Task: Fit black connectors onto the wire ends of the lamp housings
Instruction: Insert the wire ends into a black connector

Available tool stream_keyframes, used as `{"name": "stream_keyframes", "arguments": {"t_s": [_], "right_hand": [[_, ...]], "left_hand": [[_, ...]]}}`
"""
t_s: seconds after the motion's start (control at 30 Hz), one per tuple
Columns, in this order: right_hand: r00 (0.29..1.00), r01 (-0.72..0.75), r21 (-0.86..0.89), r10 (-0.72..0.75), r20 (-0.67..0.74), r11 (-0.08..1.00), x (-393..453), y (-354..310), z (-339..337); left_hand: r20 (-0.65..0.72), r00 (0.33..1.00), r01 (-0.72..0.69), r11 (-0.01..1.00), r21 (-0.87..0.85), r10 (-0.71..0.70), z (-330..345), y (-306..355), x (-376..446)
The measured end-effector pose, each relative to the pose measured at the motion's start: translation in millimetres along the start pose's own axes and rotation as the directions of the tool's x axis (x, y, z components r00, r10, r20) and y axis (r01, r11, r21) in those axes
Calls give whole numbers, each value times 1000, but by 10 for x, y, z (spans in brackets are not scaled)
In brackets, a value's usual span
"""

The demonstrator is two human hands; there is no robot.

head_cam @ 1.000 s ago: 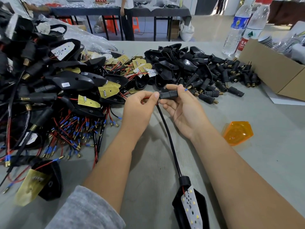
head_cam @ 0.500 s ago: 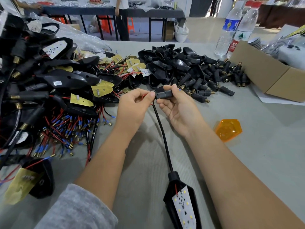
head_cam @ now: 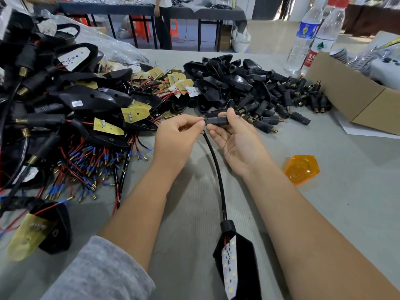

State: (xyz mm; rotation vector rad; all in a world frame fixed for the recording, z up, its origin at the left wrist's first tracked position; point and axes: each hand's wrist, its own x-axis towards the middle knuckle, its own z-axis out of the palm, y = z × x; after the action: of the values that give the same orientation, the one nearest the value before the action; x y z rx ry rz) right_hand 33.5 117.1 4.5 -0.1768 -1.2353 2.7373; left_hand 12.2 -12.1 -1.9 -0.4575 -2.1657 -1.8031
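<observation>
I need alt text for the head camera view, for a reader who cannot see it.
Two bare hands meet over a grey table: the right hand grips a black connector while the left hand pinches the wire end of a black cable running to a lamp housing. Heaps of housings and connectors lie behind; an orange lens lies at right.

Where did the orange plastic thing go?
In the head view, the orange lens lies flat on the grey table, to the right of the right hand and below the cardboard box.
</observation>
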Motion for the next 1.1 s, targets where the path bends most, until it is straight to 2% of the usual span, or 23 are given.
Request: {"name": "stream_keyframes", "arguments": {"t_s": [0.1,0.2,0.33,0.63,0.77,0.93,1.1], "right_hand": [[1000,-6,22,6,-1,1000,1,0,12],[1000,-13,41,13,24,999,-10,2,35],[999,-4,12,4,48,1000,-37,25,42],[997,72,-15,-73,-14,997,-38,25,43],[996,80,9,-80,-35,997,-26,22,52],[996,55,28,-53,-66,998,-11,-14,18],[999,53,-84,-54,-7,995,-21,5,18]], "left_hand": [[-12,1000,15,1000,8,-15,3,-16,11],[-60,995,77,995,-64,-81,14,-43,24],[-129,990,41,995,-89,-52,-2,-58,27],[12,999,36,999,-17,-36,27,-11,-6],[-38,997,73,997,-28,-75,45,-12,-22],[-23,1000,18,1000,-5,-18,32,-9,-16],[-12,1000,6,999,-35,-6,32,3,-23]]}}
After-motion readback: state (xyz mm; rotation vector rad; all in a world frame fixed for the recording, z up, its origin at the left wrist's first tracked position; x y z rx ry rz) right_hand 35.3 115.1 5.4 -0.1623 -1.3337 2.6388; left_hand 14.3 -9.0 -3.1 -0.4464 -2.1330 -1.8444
